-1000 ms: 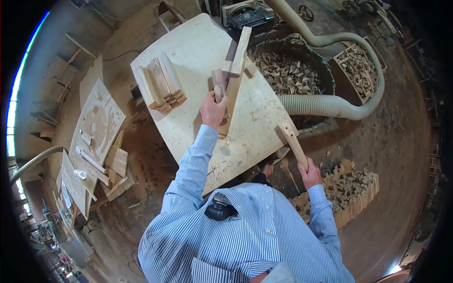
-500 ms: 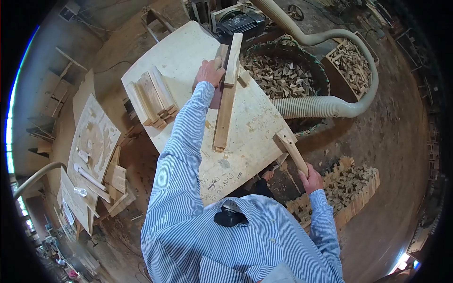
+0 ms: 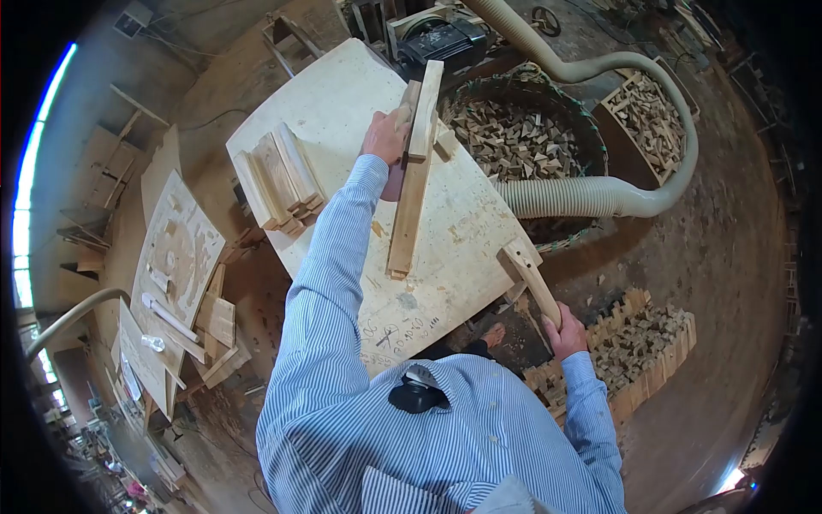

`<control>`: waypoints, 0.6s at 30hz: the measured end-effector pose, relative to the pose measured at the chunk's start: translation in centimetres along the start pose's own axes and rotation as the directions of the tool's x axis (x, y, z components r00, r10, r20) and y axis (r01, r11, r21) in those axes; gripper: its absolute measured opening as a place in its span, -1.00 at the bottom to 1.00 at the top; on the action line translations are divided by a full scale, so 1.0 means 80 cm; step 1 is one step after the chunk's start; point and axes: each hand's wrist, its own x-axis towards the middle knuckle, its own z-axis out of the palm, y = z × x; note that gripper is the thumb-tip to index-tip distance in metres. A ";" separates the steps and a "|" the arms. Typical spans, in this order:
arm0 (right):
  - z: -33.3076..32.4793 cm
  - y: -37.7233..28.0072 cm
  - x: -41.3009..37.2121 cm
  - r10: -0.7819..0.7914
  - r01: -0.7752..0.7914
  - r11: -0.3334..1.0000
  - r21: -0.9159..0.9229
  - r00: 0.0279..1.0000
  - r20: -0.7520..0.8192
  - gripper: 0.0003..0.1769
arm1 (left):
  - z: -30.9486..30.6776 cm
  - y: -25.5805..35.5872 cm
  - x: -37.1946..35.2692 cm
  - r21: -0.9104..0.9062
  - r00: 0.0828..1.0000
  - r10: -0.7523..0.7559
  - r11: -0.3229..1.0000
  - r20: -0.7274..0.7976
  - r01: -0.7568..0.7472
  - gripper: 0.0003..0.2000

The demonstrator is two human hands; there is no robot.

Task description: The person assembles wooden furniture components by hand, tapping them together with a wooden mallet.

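My left hand (image 3: 387,138) lies near the far end of the pale worktable (image 3: 458,227). Its fingers are closed round a short wood piece (image 3: 411,94), which sits along the left side of a long wooden fence (image 3: 413,206). A flat dark-reddish part (image 3: 393,183) shows just below that hand. Off the table's right corner, my right hand (image 3: 567,332) is wrapped round the lower end of a wooden lever (image 3: 533,278) with dark holes in it. The lever's upper end meets a small block at the table edge.
Several wood strips (image 3: 278,176) are stacked at the table's left. A motor (image 3: 441,43) stands behind. To the right are a basket of offcuts (image 3: 524,137), a ribbed hose (image 3: 565,197) and a crate of blocks (image 3: 629,351). A bare foot (image 3: 494,335) shows below the table.
The whole view has shifted slightly. Both hands keep their hold, on the wood piece and on the lever, with little visible movement. More of the foot below the table shows now.
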 end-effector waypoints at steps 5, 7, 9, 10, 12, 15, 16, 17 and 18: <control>-0.006 -0.008 0.001 -0.010 0.009 0.999 0.036 1.000 0.009 -0.48 | 0.011 -0.009 0.014 -0.084 0.994 -0.105 0.991 -0.010 0.104 -0.49; -0.004 -0.007 0.000 -0.008 0.008 1.000 0.027 1.000 -0.001 -0.49 | 0.020 -0.027 0.025 -0.268 0.985 -0.169 0.948 0.032 0.171 -0.52; -0.006 -0.006 0.001 -0.012 0.012 0.999 0.031 1.000 0.011 -0.49 | 0.012 -0.018 0.023 -0.440 0.971 -0.220 0.866 0.088 0.236 -0.54; -0.006 -0.005 0.000 -0.016 0.016 0.999 0.032 1.000 0.011 -0.49 | 0.008 -0.016 0.019 -0.631 0.950 -0.286 0.716 0.126 0.299 -0.57; -0.005 -0.005 0.001 -0.024 0.024 0.999 0.037 1.000 0.002 -0.50 | 0.004 -0.029 0.022 -0.785 0.924 -0.344 0.520 0.168 0.336 -0.60; -0.008 -0.009 0.001 -0.016 0.014 0.997 0.079 1.000 0.020 -0.51 | -0.001 -0.048 0.021 -0.679 0.947 -0.296 0.670 0.127 0.301 -0.60; -0.007 -0.008 0.001 -0.026 0.024 0.997 0.073 0.999 0.029 -0.51 | 0.003 -0.051 0.019 -0.647 0.947 -0.296 0.700 0.122 0.302 -0.60; -0.007 -0.009 0.002 -0.023 0.021 0.997 0.078 0.999 0.026 -0.51 | 0.003 -0.050 0.018 -0.615 0.948 -0.296 0.728 0.117 0.303 -0.60; -0.006 -0.008 0.002 -0.021 0.019 0.997 0.080 1.000 0.023 -0.51 | 0.001 -0.045 0.014 -0.622 0.945 -0.307 0.721 0.110 0.306 -0.60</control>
